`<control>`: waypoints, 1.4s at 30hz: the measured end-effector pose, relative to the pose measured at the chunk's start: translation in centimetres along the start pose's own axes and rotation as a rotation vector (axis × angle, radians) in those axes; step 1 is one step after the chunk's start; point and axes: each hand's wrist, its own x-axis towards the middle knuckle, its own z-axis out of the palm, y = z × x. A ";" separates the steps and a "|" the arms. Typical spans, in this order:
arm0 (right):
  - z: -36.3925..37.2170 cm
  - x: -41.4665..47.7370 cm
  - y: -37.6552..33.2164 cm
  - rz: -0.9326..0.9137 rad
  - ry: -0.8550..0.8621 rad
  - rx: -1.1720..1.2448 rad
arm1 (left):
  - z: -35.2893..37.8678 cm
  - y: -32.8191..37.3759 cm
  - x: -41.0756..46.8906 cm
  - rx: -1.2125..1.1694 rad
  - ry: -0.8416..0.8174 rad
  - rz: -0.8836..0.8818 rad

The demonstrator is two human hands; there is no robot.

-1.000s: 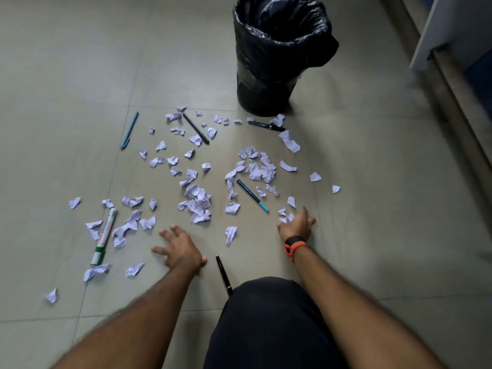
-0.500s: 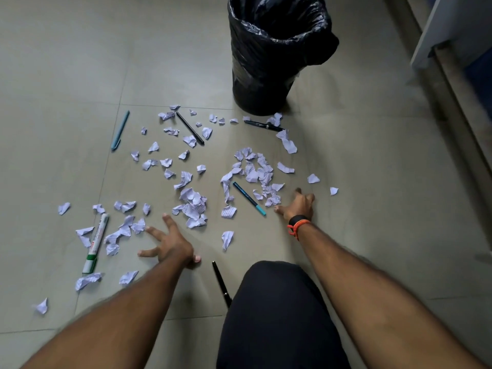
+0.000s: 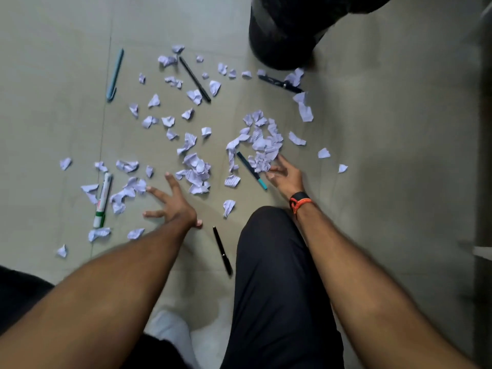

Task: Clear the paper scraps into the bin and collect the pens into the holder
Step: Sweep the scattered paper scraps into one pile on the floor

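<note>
Gathering step: the person is working on the paper scraps first, raking loose pieces on the floor (image 3: 386, 129) into piles; nothing is yet being carried to the bin (image 3: 287, 35).
Right hand: the right hand (image 3: 286, 177), with a black and orange wristband (image 3: 299, 199), is pressing its open, curled fingers against the edge of the biggest scrap pile (image 3: 262, 145); it is holding nothing.
Left hand: the left hand (image 3: 173, 203) is lying low with fingers splayed wide, fingertips touching a scrap cluster (image 3: 130, 189) just beside the white marker (image 3: 102, 199); it is empty too.
Next move, as a judgement: both hands are needing to sweep inward and cup the heaps, keeping the teal-tipped pen (image 3: 251, 170) out of the handful, since it is lying against the pile.
Bin location: it is standing at the top of the view, well apart from the hands, only its lower black-bagged body showing.
Pens: a light blue pen (image 3: 115, 74) is lying far left, a long dark pen (image 3: 195, 79) among the upper scraps, a dark clipped pen (image 3: 279, 83) near the bin's foot, a black pen (image 3: 223, 251) beside the knee (image 3: 269, 249).
Holder: none is showing in this view.
Materials: the scraps are looking thin, crumpled, pale lilac-white with ruled lines, light and likely to scatter; the pens are slim, smooth and probably roll easily; the floor is smooth matte tile with fine grout lines.
</note>
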 end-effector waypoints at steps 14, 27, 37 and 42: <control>-8.6 4.7 0.2 -0.001 0.717 -0.094 | 1.1 -0.1 0.7 -0.048 0.135 0.063; -8.8 10.1 -8.2 -0.132 0.352 -0.467 | -1.4 3.7 3.7 0.080 0.296 0.304; -2.8 10.7 -8.8 -0.200 0.084 -0.623 | -1.4 4.8 4.5 0.056 0.188 0.220; -3.2 11.9 -9.7 -0.178 0.345 -0.379 | -1.1 5.2 5.1 0.031 0.183 0.196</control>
